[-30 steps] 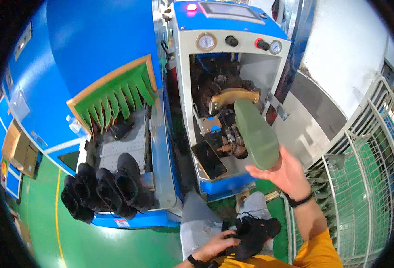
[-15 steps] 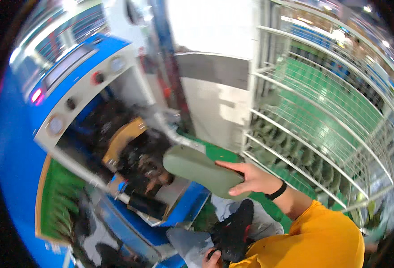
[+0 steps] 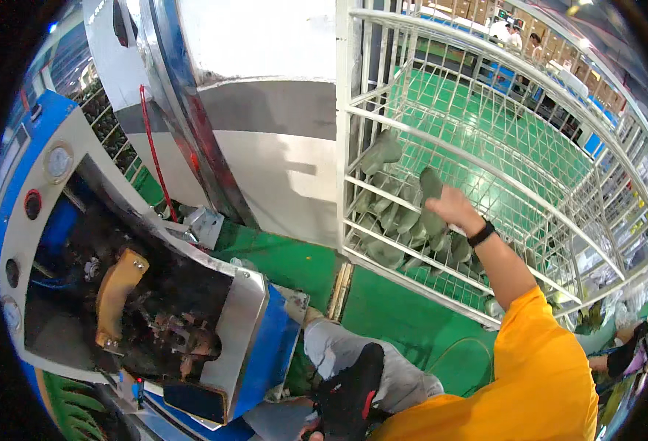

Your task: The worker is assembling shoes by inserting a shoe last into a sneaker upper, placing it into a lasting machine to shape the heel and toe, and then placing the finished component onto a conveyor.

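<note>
My right hand (image 3: 452, 208) is closed around the end of an olive-green shoe last (image 3: 432, 184), reaching over the white wire cage (image 3: 478, 176). More green shoe lasts (image 3: 385, 251) lie heaped in the low part of this cage, close under the hand. At the lower edge, over my lap, is a black shoe upper (image 3: 352, 389) with a red edge. My left hand (image 3: 312, 434) shows only by a few fingers, closed at the near side of the upper; the rest is cut off by the picture's edge.
To the left stands a blue and white machine (image 3: 258, 323) with gauges, knobs and a curved tan pad (image 3: 118, 294) in its dark opening. A pale wall panel (image 3: 272, 169) rises behind. Green floor (image 3: 419, 312) lies between machine and cage. Far off, people are at work.
My right hand has carried the shoe last from in front of the machine away to the right, over the cage. The view has swung right. The black upper stays over my lap.
</note>
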The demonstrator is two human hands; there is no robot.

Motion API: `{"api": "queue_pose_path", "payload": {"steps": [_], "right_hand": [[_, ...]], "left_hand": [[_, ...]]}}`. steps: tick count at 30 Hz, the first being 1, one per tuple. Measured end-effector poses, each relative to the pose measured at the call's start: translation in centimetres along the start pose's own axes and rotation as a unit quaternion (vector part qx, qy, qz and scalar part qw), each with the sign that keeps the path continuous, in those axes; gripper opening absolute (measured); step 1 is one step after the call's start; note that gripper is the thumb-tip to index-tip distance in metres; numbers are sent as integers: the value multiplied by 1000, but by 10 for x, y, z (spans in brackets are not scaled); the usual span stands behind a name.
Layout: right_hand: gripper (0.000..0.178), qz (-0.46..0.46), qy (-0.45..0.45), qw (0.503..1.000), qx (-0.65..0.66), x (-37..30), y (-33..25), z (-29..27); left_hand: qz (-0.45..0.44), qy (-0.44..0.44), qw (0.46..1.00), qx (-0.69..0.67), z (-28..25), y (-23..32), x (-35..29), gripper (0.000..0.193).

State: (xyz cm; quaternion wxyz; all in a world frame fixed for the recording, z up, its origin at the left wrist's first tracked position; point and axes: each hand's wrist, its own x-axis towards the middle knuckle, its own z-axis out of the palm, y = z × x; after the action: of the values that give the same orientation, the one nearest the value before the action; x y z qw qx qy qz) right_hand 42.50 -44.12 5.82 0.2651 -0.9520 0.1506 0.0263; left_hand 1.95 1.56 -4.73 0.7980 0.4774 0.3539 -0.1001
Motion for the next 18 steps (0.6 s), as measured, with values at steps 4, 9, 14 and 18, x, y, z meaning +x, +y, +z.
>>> {"api": "queue_pose_path", "payload": {"steps": [4,9,14,18], "right_hand": [[49,-25,60,998,1,77,-5,7],[43,-17,33,992,124,130,-19,12],[45,-19,1,997,75,159,-6,2],[70,-24,-51,996,71,141,-25,14]], "left_hand": [[-7,14,1000,-14,-16,-14,-3,57],[-76,40,996,-8,-19,-14,-12,57],[-127,49,990,37,-12,-8,-20,57],[-145,14,988,45,-1,19,-23,46]]}}
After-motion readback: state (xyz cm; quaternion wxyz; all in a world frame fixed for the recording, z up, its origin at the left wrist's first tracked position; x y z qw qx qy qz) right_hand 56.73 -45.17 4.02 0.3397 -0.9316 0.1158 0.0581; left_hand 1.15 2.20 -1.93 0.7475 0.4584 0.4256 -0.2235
